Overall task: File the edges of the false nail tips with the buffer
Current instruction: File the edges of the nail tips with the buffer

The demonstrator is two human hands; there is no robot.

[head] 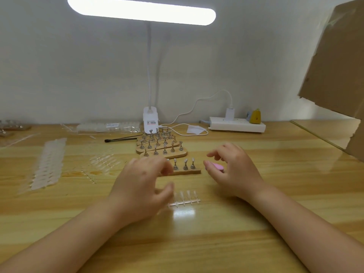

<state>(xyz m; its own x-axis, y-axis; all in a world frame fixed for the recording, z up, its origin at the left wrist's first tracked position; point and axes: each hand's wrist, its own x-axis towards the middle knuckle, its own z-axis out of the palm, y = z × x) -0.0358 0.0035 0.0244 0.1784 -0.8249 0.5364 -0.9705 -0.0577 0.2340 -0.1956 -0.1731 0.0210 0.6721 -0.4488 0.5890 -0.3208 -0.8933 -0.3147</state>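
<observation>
Pink buffer (217, 166) lying under right hand (234, 170), fingers curling over it; left hand (141, 180) hovering, relaxed. Clear tip strip (185, 198) likely light, brittle; gripping by spine advised.

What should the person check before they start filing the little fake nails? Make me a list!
1. Buffer in reach: ok. The pink buffer lies under the right hand.
2. Buffer gripped: not ok. The fingers look spread above it, not closed on it.
3. Nail tips ready: ok. A strip of clear tips lies on the table by the left hand.
4. Left hand holding a tip: cannot tell, blurred.
5. Light on: ok. The lamp glows.
</observation>
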